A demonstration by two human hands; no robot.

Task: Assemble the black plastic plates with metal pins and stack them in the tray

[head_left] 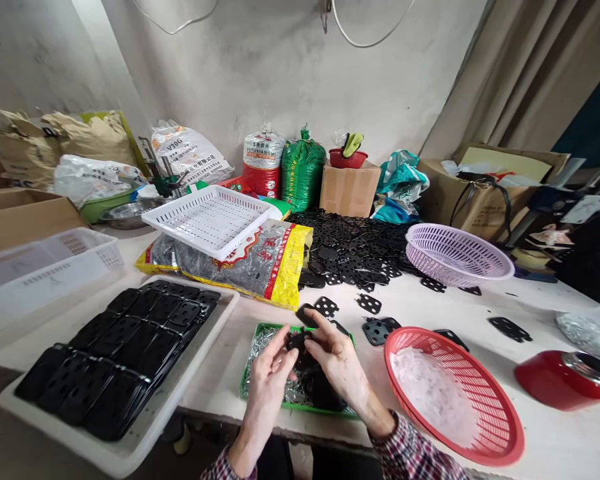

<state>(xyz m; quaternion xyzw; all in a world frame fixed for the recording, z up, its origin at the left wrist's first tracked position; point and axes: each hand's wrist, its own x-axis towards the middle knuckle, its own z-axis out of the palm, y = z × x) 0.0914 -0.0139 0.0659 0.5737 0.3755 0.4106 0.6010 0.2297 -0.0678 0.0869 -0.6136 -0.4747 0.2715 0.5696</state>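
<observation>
My left hand [269, 369] and my right hand [341, 355] are close together at the front of the table, fingers curled in a pinch. Between their fingertips is a black plate [300, 341], partly covered by the fingers, so its full shape is hidden. Beneath both hands lies a green tray [243, 387] of small shiny metal pieces [260, 341]. More dark plates [325, 390] rest in its right part. Just beyond the tray are loose black perforated plates [326, 306] with rounded corners.
At left, a white tray [153, 427] carries stacked black plates [115, 347]. A red basket [505, 407] with whitish clear pieces stands right, beside a red flask [555, 379]. Behind are a plate heap [350, 250], lilac basket [455, 257], and white basket [210, 217] on a filled bag [260, 260].
</observation>
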